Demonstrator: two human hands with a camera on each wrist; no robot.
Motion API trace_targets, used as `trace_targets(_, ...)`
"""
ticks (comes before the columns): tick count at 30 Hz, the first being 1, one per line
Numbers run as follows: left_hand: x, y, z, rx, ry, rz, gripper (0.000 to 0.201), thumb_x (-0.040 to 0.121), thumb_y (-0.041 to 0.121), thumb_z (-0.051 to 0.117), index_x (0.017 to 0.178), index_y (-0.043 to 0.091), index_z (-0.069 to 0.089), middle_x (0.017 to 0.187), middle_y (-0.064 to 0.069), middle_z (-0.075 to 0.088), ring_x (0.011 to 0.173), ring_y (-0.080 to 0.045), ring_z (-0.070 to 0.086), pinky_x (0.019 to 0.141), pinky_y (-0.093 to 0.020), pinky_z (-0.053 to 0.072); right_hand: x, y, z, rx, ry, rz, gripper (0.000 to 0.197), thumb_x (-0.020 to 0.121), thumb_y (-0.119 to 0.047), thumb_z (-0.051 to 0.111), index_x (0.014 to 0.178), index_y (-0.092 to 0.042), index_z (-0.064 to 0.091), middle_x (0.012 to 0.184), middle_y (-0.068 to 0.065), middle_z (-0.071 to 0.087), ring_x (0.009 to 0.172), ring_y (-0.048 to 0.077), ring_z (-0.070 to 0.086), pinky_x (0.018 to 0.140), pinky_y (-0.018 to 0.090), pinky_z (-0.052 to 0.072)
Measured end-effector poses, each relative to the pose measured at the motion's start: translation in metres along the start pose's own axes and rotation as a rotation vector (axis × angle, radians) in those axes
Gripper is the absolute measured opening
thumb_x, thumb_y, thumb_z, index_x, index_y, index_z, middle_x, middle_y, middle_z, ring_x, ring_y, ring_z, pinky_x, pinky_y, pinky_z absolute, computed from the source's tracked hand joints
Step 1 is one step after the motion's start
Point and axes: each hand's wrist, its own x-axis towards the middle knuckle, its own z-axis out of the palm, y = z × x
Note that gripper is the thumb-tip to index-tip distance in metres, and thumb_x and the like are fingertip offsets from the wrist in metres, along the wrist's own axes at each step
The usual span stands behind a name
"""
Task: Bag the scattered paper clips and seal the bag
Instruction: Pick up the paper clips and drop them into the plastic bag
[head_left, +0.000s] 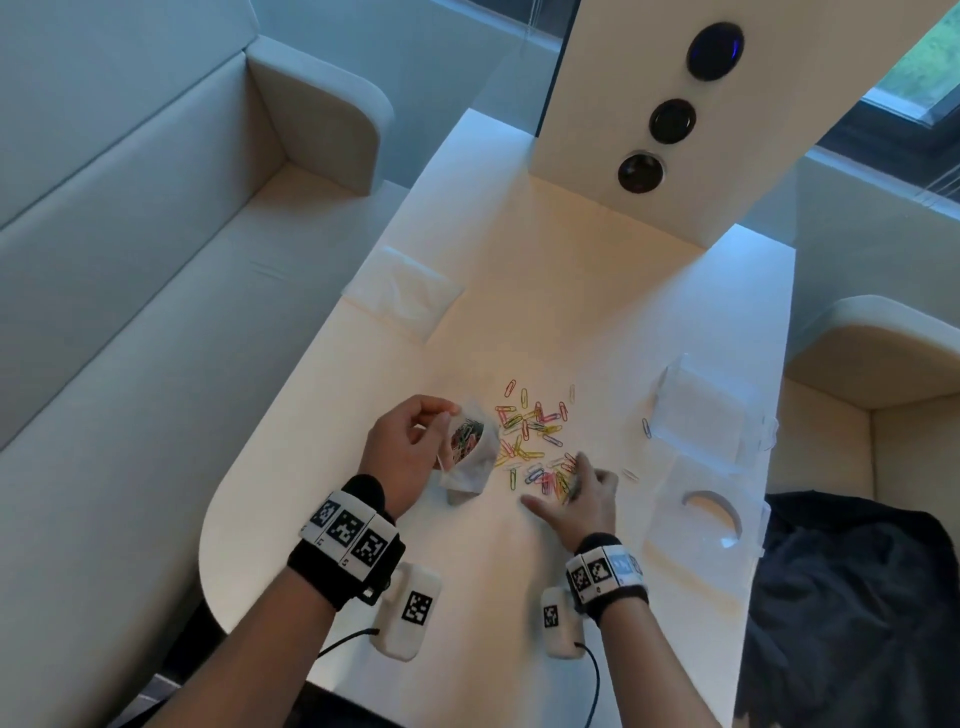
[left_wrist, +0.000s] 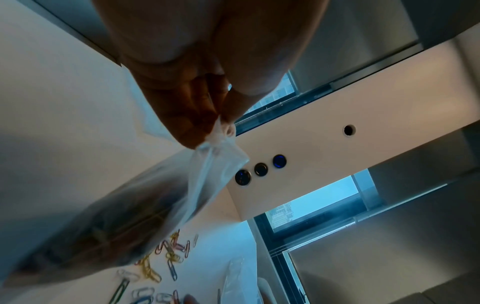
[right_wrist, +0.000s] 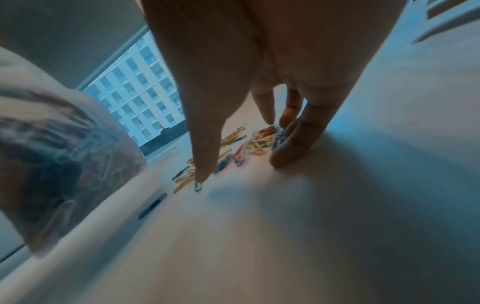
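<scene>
Coloured paper clips (head_left: 530, 431) lie scattered on the white table (head_left: 457, 571), just right of a small clear bag (head_left: 470, 457) that holds several clips. My left hand (head_left: 410, 441) pinches the bag's rim and holds its mouth up and open; in the left wrist view the fingers (left_wrist: 192, 115) pinch the plastic bag (left_wrist: 145, 207). My right hand (head_left: 576, 493) lies spread over the near clips, its fingers straight and touching the table. The right wrist view shows the fingertips (right_wrist: 285, 156) among the clips (right_wrist: 244, 148) and the bag (right_wrist: 59, 148) at left.
Clear plastic packaging (head_left: 701, 410) and a flat clear sheet (head_left: 711, 509) lie to the right, one blue clip (head_left: 647, 427) beside them. Another empty bag (head_left: 405, 291) lies at the far left. A white post (head_left: 665, 104) stands at the back. Dark cloth (head_left: 852, 613) lies off the right edge.
</scene>
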Motion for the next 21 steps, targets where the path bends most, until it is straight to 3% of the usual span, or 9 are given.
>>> trace_targets(3,0.0,0.006,-0.007,-0.025,0.026,0.02,0.013,0.098,0.011,0.055,0.096,0.014,0.068,0.067,-0.014,0.063,0.065,-0.02,0.062,0.072,-0.038,0.059,0.013,-0.022,0.007,-0.121,-0.013,-0.104,0.107,0.059,-0.055,0.084,0.148,-0.024,0.032,0.131,0.005,0.033,0.12,0.023,0.041,0.106,0.039,0.043)
trace_targets(6,0.001,0.003,-0.016,-0.021,0.047,0.011,0.012,0.097,0.013,0.055,0.097,0.013,0.067,0.062,-0.009,0.062,0.06,-0.018,0.061,0.075,-0.038,0.058,0.019,-0.037,0.014,-0.195,-0.015,-0.228,0.077,0.072,-0.044,0.079,0.14,-0.028,0.046,0.126,0.004,0.037,0.114,0.021,0.041,0.104,0.038,0.044)
trace_targets(10,0.005,-0.006,-0.027,-0.005,0.106,-0.033,0.012,0.097,0.012,0.055,0.097,0.012,0.066,0.061,-0.008,0.061,0.057,-0.016,0.059,0.07,-0.039,0.057,0.025,-0.037,0.019,-0.089,0.089,-0.343,0.028,0.084,-0.017,0.071,0.112,-0.012,0.071,0.108,0.005,0.058,0.095,0.019,0.057,0.091,0.04,0.054)
trace_targets(13,0.009,-0.019,-0.03,0.032,0.113,-0.071,0.011,0.096,0.012,0.056,0.095,0.015,0.067,0.061,-0.008,0.062,0.059,-0.021,0.061,0.075,-0.044,0.058,0.029,-0.033,0.017,-0.082,0.114,-0.369,0.014,0.082,-0.012,0.073,0.095,-0.011,0.076,0.098,0.004,0.066,0.086,0.02,0.063,0.085,0.038,0.057)
trace_targets(15,0.011,-0.027,-0.027,0.053,0.088,-0.097,0.011,0.096,0.013,0.056,0.094,0.016,0.067,0.061,-0.007,0.064,0.061,-0.022,0.063,0.077,-0.044,0.058,0.033,-0.033,0.009,-0.017,0.115,-0.276,0.012,0.078,-0.011,0.076,0.09,-0.012,0.078,0.095,0.004,0.072,0.086,0.018,0.066,0.089,0.033,0.055)
trace_targets(17,0.011,-0.031,-0.02,0.069,0.058,-0.108,0.01,0.095,0.014,0.057,0.094,0.017,0.067,0.064,-0.008,0.065,0.063,-0.022,0.065,0.074,-0.042,0.059,0.035,-0.03,-0.001,0.158,0.086,-0.06,0.01,0.075,-0.014,0.08,0.086,-0.015,0.079,0.095,0.003,0.075,0.088,0.015,0.067,0.092,0.026,0.051)
trace_targets(19,0.01,-0.032,-0.008,0.096,0.029,-0.112,0.01,0.095,0.014,0.058,0.094,0.016,0.067,0.07,-0.008,0.067,0.064,-0.021,0.065,0.068,-0.038,0.06,0.031,-0.031,-0.011,0.531,-0.01,0.165,0.01,0.076,-0.009,0.079,0.085,-0.012,0.079,0.093,0.008,0.076,0.087,0.02,0.071,0.09,0.029,0.055)
trace_targets(21,0.009,-0.033,0.006,0.11,-0.007,-0.118,0.01,0.096,0.012,0.057,0.094,0.013,0.067,0.072,-0.007,0.066,0.064,-0.018,0.064,0.063,-0.034,0.059,0.018,-0.042,-0.02,0.931,-0.164,0.252,0.012,0.081,0.003,0.071,0.092,-0.002,0.074,0.094,0.018,0.073,0.084,0.024,0.072,0.083,0.031,0.059)
